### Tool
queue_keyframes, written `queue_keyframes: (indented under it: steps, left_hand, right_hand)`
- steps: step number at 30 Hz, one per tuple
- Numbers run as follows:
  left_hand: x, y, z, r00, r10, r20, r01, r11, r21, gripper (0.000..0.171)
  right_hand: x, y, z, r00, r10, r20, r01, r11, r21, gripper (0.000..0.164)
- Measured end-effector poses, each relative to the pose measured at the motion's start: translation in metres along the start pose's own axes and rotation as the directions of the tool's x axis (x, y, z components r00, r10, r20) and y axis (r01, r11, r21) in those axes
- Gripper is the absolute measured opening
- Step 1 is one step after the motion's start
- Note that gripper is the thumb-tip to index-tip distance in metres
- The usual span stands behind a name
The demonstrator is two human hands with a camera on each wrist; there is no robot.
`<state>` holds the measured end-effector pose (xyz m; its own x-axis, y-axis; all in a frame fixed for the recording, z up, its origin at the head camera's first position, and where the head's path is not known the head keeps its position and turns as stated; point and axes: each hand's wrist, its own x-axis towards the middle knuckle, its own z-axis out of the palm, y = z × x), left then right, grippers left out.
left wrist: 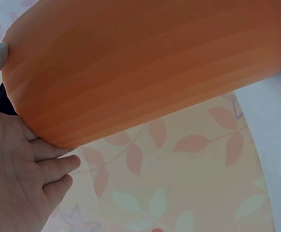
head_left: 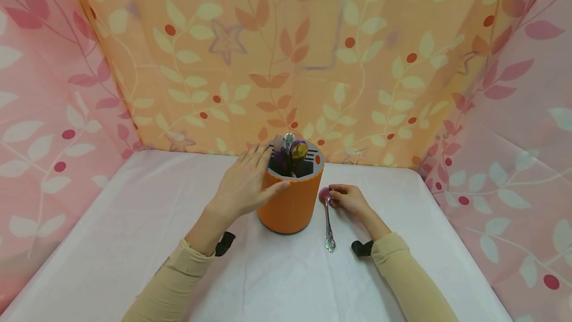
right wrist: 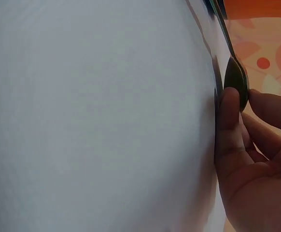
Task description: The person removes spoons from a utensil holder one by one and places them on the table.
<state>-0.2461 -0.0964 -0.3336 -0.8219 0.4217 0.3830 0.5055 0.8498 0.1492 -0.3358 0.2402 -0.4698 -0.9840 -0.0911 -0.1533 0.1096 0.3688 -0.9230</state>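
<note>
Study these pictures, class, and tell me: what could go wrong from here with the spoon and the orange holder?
The right hand pinches the spoon by its rounded bowl, so it might slip or swing if lifted.
The left hand touches the orange holder near its top, so a sideways push there could tip it.
Utensils already stand close together in the holder, so another might catch on them if added.

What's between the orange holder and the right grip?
In the head view, a spoon is between the orange holder and the right grip, which pinches its bowl.
</note>
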Motion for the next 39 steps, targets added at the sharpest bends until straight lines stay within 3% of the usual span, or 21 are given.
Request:
queue_keyframes:
  steps: [4,13,21,26,34,39]
  left_hand:
    - [0.0,0.0,-0.001,1.0,-0.003,0.004,0.003,1.0,-0.001,0.096]
    - [0.001,0.001,-0.002,1.0,-0.003,0.002,0.003,1.0,0.003,0.096]
    - [0.0,0.001,-0.001,1.0,0.003,-0.001,-0.003,1.0,0.01,0.096]
    - [-0.002,0.001,0.0,1.0,0.008,-0.01,-0.008,1.0,-0.001,0.096]
    - [-0.001,0.0,0.001,1.0,0.001,-0.009,-0.001,1.0,-0.005,0.096]
    - [-0.002,0.0,0.001,1.0,-0.004,-0.003,0.004,1.0,-0.004,0.097]
  right_hand:
    - [0.0,0.001,-0.003,0.999,-0.018,-0.033,0.016,0.997,-0.078,0.036]
    - [-0.011,-0.003,-0.007,0.998,-0.025,-0.056,0.017,0.99,-0.143,0.037]
    - [-0.027,-0.005,-0.014,0.995,-0.037,-0.089,0.03,0.996,-0.085,0.042]
    - [-0.042,-0.015,-0.017,0.989,-0.106,-0.104,0.105,0.994,-0.013,0.045]
    - [-0.068,-0.051,-0.015,0.951,-0.248,-0.184,0.267,0.96,0.088,0.039]
    - [-0.078,-0.075,-0.011,0.898,-0.36,-0.252,0.402,0.905,0.141,0.036]
